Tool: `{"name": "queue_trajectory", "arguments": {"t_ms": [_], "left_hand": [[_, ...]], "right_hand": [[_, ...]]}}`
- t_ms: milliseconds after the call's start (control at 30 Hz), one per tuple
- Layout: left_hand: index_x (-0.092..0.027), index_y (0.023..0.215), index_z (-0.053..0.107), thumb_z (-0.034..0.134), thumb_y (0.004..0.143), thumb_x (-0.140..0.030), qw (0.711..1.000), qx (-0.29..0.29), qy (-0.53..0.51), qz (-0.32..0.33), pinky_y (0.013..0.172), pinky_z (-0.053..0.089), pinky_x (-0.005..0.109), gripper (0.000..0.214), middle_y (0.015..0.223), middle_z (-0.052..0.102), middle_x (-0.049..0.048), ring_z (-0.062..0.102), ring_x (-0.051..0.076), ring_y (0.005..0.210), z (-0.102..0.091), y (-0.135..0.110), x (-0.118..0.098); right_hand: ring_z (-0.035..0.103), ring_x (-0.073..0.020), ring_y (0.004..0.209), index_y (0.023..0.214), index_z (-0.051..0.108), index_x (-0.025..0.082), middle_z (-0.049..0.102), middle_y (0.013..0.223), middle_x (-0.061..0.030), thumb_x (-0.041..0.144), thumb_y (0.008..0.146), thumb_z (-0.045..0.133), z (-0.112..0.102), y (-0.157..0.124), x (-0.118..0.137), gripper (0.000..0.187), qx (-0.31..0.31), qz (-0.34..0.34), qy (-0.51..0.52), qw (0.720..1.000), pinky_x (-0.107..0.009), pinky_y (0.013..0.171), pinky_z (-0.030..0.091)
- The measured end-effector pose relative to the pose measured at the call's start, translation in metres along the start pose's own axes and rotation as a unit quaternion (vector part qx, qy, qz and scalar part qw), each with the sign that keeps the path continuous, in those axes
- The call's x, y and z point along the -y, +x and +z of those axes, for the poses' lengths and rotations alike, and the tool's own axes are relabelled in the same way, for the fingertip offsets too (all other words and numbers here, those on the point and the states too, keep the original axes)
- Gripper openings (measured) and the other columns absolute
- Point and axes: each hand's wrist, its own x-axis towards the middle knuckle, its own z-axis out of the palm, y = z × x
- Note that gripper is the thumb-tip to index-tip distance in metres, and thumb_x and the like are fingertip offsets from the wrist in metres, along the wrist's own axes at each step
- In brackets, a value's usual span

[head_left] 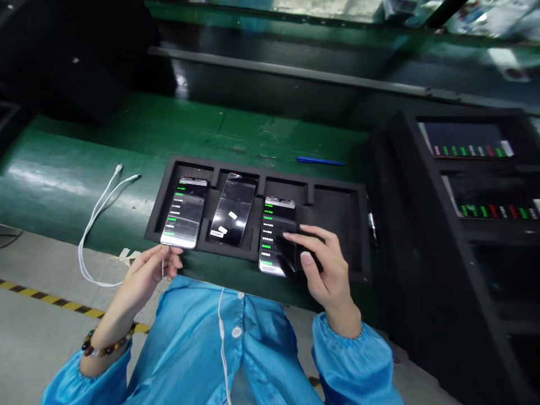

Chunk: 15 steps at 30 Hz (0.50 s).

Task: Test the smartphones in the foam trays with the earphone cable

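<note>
A black foam tray with several compartments lies along the near edge of the green bench. Its far-left compartment holds a smartphone with a lit list of white and green lines. At this phone's bottom edge, my left hand is closed in a pinch on a thin white cable; the cable's tip is hidden. A dark-screened phone with small white labels lies in the second compartment. Over the third phone, also lit with a list, my right hand is open, its fingertips at the screen.
A looped white cable lies on the bench at left. Behind the tray is a blue pen. A black rack with lit phones stands at right. A white cord hangs down the front of my blue smock.
</note>
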Motion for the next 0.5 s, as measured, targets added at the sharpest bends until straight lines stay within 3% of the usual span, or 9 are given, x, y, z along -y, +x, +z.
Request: {"name": "queue_trajectory", "arguments": {"t_ms": [133, 200, 233, 300, 367, 433, 500], "left_hand": [[-0.016, 0.092, 0.084, 0.09, 0.075, -0.077, 0.998, 0.017, 0.062, 0.001, 0.058, 0.052, 0.032, 0.064, 0.076, 0.077, 0.01, 0.067, 0.022, 0.063, -0.007, 0.0, -0.001], [-0.017, 0.09, 0.082, 0.077, 0.085, -0.081, 0.984, 0.003, 0.174, 0.033, 0.062, 0.053, 0.035, 0.064, 0.076, 0.076, 0.0101, 0.069, 0.025, 0.066, -0.016, -0.003, -0.007], [-0.019, 0.088, 0.08, 0.071, 0.092, -0.079, 0.967, -0.03, 0.243, 0.067, 0.064, 0.053, 0.036, 0.06, 0.076, 0.075, 0.009, 0.07, 0.026, 0.068, -0.021, -0.004, -0.01], [-0.022, 0.085, 0.075, 0.067, 0.1, -0.067, 0.904, -0.126, 0.367, 0.179, 0.073, 0.054, 0.038, 0.048, 0.078, 0.074, 0.0065, 0.07, 0.026, 0.076, -0.03, -0.005, -0.018], [-0.023, 0.094, 0.075, 0.068, 0.102, -0.055, 0.825, -0.173, 0.446, 0.302, 0.088, 0.056, 0.041, 0.033, 0.094, 0.077, 0.0075, 0.072, 0.029, 0.094, -0.035, -0.001, -0.024], [-0.024, 0.114, 0.078, 0.069, 0.104, -0.048, 0.765, -0.139, 0.493, 0.391, 0.108, 0.054, 0.047, 0.028, 0.125, 0.076, 0.012, 0.07, 0.033, 0.12, -0.034, 0.008, -0.026], [-0.024, 0.135, 0.074, 0.068, 0.106, -0.048, 0.73, -0.088, 0.524, 0.43, 0.121, 0.047, 0.054, 0.039, 0.154, 0.064, 0.0167, 0.06, 0.037, 0.141, -0.029, 0.019, -0.025]], "right_hand": [[0.07, -0.032, 0.128, 0.132, 0.077, 0.026, 0.083, 0.121, -0.0065, 0.022, 0.112, 0.056, -0.002, -0.004, -0.002, 0.029, 0.025, -0.026, -0.006, 0.999, -0.051, 0.106, 0.052], [0.07, -0.0331, 0.127, 0.132, 0.078, 0.026, 0.083, 0.121, -0.0069, 0.022, 0.111, 0.057, -0.001, -0.004, -0.004, 0.03, 0.016, -0.028, -0.001, 0.999, -0.052, 0.105, 0.052], [0.07, -0.0337, 0.127, 0.133, 0.078, 0.026, 0.083, 0.121, -0.0071, 0.022, 0.111, 0.056, -0.001, -0.004, -0.005, 0.031, 0.006, -0.028, 0.006, 1.0, -0.052, 0.104, 0.053], [0.07, -0.0348, 0.127, 0.134, 0.078, 0.026, 0.084, 0.12, -0.0077, 0.022, 0.111, 0.056, 0.001, -0.004, -0.007, 0.032, -0.015, -0.027, 0.02, 0.999, -0.053, 0.103, 0.054], [0.07, -0.0356, 0.127, 0.134, 0.078, 0.025, 0.084, 0.12, -0.0083, 0.023, 0.11, 0.057, 0.003, -0.004, -0.009, 0.032, -0.029, -0.024, 0.028, 0.999, -0.054, 0.102, 0.055], [0.071, -0.036, 0.126, 0.134, 0.079, 0.025, 0.084, 0.12, -0.0091, 0.024, 0.11, 0.057, 0.004, -0.004, -0.011, 0.032, -0.034, -0.027, 0.025, 0.999, -0.055, 0.102, 0.056], [0.071, -0.036, 0.124, 0.133, 0.079, 0.024, 0.084, 0.12, -0.0099, 0.025, 0.111, 0.057, 0.004, -0.005, -0.013, 0.032, -0.036, -0.032, 0.018, 0.999, -0.054, 0.1, 0.057]]}}
